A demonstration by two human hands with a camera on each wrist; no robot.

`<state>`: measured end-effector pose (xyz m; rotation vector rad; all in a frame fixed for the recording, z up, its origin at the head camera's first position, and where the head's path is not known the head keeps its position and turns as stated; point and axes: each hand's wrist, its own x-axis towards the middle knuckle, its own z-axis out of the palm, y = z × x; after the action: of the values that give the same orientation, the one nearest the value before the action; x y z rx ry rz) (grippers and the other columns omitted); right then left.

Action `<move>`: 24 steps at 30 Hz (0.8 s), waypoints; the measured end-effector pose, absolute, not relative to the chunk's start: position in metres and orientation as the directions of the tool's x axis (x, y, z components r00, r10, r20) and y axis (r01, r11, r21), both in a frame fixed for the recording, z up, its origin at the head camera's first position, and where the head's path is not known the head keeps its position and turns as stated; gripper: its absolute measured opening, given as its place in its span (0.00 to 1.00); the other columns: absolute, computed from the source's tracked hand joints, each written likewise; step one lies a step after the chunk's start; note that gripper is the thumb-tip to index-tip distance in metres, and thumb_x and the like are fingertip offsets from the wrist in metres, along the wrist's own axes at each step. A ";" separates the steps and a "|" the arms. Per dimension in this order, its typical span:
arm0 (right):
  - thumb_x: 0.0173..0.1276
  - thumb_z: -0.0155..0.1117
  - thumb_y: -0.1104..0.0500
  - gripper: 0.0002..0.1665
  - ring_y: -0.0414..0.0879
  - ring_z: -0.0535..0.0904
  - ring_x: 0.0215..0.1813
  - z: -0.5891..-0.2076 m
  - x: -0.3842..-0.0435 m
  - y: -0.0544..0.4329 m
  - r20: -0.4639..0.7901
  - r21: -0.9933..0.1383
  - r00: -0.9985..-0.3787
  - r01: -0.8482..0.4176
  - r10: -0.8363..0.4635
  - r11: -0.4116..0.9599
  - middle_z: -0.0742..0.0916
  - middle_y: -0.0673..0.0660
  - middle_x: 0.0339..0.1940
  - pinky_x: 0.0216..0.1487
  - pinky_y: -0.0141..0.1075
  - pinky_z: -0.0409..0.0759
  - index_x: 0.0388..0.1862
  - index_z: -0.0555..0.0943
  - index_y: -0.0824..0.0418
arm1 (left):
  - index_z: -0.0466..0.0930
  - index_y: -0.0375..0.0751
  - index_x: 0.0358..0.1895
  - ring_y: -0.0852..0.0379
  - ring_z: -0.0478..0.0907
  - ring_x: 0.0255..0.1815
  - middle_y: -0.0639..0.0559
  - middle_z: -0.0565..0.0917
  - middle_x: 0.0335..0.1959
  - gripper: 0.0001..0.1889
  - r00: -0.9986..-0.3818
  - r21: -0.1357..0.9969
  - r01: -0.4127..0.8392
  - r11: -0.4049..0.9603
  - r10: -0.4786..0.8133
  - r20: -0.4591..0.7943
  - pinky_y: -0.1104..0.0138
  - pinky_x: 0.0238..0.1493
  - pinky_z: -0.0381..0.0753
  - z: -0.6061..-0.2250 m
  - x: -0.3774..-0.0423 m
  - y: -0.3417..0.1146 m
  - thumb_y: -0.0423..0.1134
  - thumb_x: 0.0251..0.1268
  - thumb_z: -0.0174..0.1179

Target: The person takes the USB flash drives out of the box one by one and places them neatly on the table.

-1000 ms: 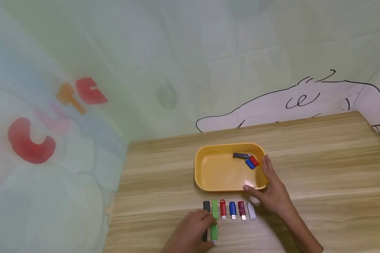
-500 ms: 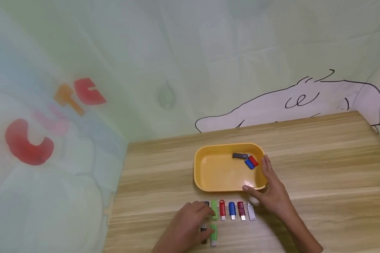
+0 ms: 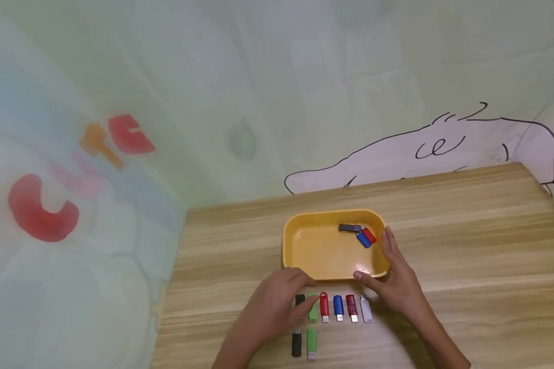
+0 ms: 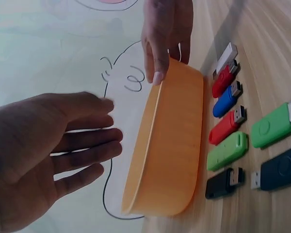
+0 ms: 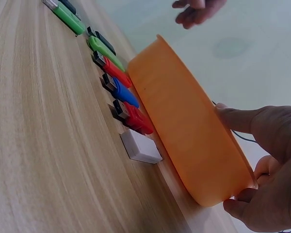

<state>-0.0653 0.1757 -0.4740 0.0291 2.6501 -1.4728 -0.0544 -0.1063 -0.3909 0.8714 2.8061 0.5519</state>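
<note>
My left hand (image 3: 277, 302), fingers extended and holding nothing, hovers over the left end of a row of USB sticks, near the yellow tray's (image 3: 318, 253) front-left corner. My right hand (image 3: 399, 287) grips the tray's front-right corner, thumb at the front rim and fingers along the right side. The row holds a black stick (image 4: 223, 183), a green one (image 4: 227, 151), a red one (image 3: 324, 306), a blue one (image 3: 338, 306), a dark red one (image 3: 352, 305) and a white one (image 3: 366, 309). Below lie another black stick (image 3: 296, 344) and green stick (image 3: 311, 342).
Inside the tray, toward its right end, lie a black USB stick (image 3: 349, 228), a red one (image 3: 369, 236) and a blue one (image 3: 363, 240). The wooden table (image 3: 480, 246) meets a printed cloth backdrop (image 3: 258, 102) behind and at left.
My left hand has let go of the lower black stick, left lying beside the lower green one, and has moved up toward the tray. My right hand stays on the tray.
</note>
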 end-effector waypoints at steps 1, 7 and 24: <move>0.61 0.83 0.44 0.73 0.67 0.44 0.89 -0.474 -0.065 0.176 -0.102 -0.847 -0.994 0.068 -0.036 0.528 0.45 0.57 0.91 0.82 0.67 0.53 0.89 0.44 0.61 | 0.87 0.50 0.52 0.65 0.82 0.46 0.58 0.89 0.48 0.14 -0.827 0.392 0.502 0.771 0.561 -0.043 0.67 0.54 0.85 -0.390 -0.057 -0.104 0.51 0.72 0.70; 0.61 0.83 0.44 0.73 0.67 0.44 0.89 -0.474 -0.066 0.175 -0.096 -0.846 -0.995 0.062 -0.036 0.529 0.45 0.58 0.91 0.81 0.67 0.53 0.89 0.44 0.63 | 0.88 0.50 0.52 0.63 0.83 0.48 0.58 0.89 0.48 0.12 -0.863 0.438 0.424 0.793 0.500 -0.069 0.67 0.55 0.86 -0.387 -0.069 -0.090 0.50 0.73 0.69; 0.61 0.84 0.44 0.74 0.68 0.44 0.89 -0.472 -0.066 0.176 -0.100 -0.855 -0.994 0.064 -0.043 0.514 0.45 0.59 0.91 0.81 0.67 0.53 0.88 0.43 0.63 | 0.89 0.48 0.48 0.58 0.85 0.44 0.56 0.89 0.43 0.16 -0.909 0.427 0.398 0.812 0.412 0.063 0.72 0.44 0.84 -0.384 -0.110 -0.054 0.56 0.73 0.68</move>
<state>-0.0663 0.1758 -0.4719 0.0182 2.6375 -1.4971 -0.1099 -0.0543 -0.3840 0.6613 2.9590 0.6861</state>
